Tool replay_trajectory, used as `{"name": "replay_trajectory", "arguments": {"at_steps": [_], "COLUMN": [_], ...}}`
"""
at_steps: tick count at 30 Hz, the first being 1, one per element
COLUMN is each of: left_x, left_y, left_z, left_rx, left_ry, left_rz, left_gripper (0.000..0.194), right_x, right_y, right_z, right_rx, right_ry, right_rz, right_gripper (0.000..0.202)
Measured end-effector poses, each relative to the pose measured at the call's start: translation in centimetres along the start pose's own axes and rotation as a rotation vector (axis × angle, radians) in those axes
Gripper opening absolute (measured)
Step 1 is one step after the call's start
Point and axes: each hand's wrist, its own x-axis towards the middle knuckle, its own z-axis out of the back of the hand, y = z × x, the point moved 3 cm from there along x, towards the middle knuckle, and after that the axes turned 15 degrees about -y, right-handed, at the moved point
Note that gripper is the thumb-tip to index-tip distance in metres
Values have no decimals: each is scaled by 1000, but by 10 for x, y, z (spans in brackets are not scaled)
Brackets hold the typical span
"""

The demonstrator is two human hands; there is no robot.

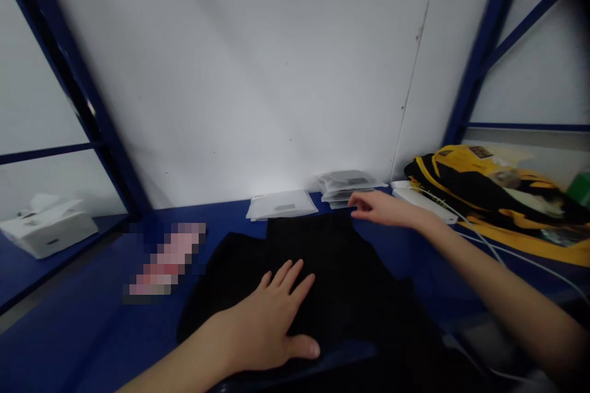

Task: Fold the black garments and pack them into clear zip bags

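The person's left hand (271, 325) lies flat with spread fingers, grasping nothing, and the black cloth garment (341, 288) is under its palm on the dark blue table (106, 325). At the garment's far right corner is the right hand (375, 206), fingers curled; whether they pinch the cloth, I cannot tell. Just behind is a stack of flat, whitish plastic packets (348, 180).
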Motion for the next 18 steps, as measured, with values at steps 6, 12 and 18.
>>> {"name": "replay_trajectory", "arguments": {"at_steps": [6, 12, 18], "left_x": [9, 36, 75], "left_y": [-6, 8, 53], "left_z": [6, 26, 33], "left_rx": [55, 195, 373], "left_ry": [24, -172, -351], "left_rz": [36, 48, 182], "left_gripper": [74, 58, 52], "right_x": [52, 79, 93], "right_y": [-76, -80, -44], "right_z": [-15, -37, -32], "right_rx": [-460, -503, -524], "right_ry": [-270, -286, -335], "right_rz": [-220, -242, -165], "right_gripper": [53, 44, 31]}}
